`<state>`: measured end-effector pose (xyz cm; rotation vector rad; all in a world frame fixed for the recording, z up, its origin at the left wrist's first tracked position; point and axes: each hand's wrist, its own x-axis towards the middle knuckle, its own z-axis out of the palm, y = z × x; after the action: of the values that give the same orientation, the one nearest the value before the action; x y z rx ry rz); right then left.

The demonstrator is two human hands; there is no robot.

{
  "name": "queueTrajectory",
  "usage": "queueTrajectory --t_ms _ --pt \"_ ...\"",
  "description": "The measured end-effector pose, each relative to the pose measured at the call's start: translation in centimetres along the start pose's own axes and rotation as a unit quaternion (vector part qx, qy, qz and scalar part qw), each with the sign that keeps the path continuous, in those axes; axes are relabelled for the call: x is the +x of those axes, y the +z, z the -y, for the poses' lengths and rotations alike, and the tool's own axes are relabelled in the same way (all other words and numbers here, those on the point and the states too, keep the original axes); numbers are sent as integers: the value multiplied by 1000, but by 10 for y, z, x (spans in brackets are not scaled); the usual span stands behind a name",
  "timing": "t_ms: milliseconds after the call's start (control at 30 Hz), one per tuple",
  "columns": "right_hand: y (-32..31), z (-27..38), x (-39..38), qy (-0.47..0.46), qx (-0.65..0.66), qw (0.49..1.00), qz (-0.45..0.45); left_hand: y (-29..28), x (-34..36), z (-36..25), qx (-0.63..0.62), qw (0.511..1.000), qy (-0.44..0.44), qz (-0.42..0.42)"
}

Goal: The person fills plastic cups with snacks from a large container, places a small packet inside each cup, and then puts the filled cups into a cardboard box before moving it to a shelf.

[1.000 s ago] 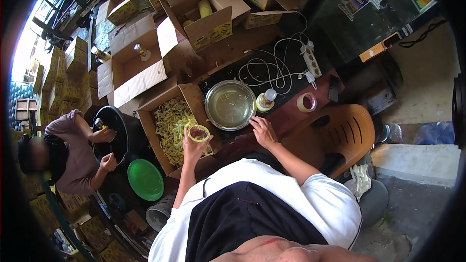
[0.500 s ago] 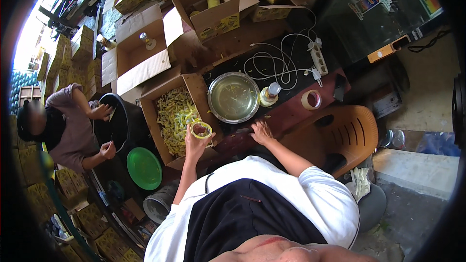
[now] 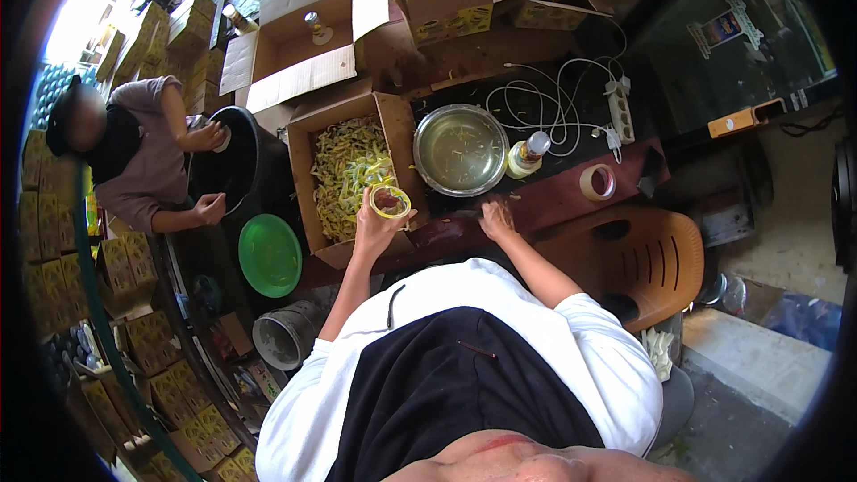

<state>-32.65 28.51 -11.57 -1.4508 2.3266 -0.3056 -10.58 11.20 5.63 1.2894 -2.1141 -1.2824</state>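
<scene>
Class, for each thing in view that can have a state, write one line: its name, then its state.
Left hand, closed around the yellow-rimmed ring
Yellow-rimmed ring, held, opening toward the camera
Right hand, near the table edge, grip unclear
Metal bowl, uncovered
Nearer carton, open, holding yellow-green pieces
Farther carton, open, bottle inside
Bottle beside the bowl, upright
Black bucket, open

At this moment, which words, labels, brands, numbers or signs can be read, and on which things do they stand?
I leave wording unquoted.
Sticker on dark glass: lettering, mostly blurred.
Open yellow carton: printed front, lettering too small.
Bottle: too small to read.
Yellow-rimmed item in left hand: none readable.
</scene>
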Motion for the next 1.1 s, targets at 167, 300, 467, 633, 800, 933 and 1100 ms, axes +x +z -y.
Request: queueTrajectory --t_ms 167,300,467,633,800,933,1100 --pt "-1 6 7 54 1 997 53 -6 -7 -3 -4 999 42 -20" --pt "7 4 10 77 5 994 73 -9 -8 0 12 994 99 -38" --pt "-6 20 -4 53 16 998 30 -18 -10 2 -16 997 74 -32" --pt "-64 66 -9 -9 236 970 -58 -29 -11 0 -58 998 -3 -8" --pt "-128 142 -6 -103 283 940 -159 -38 -3 3 59 998 10 12" --pt "-142 189 -5 -193 208 938 -201 -46 2 10 99 994 56 -4" --pt "-131 215 -5 -222 96 946 -217 -69 5 5 109 993 38 19"
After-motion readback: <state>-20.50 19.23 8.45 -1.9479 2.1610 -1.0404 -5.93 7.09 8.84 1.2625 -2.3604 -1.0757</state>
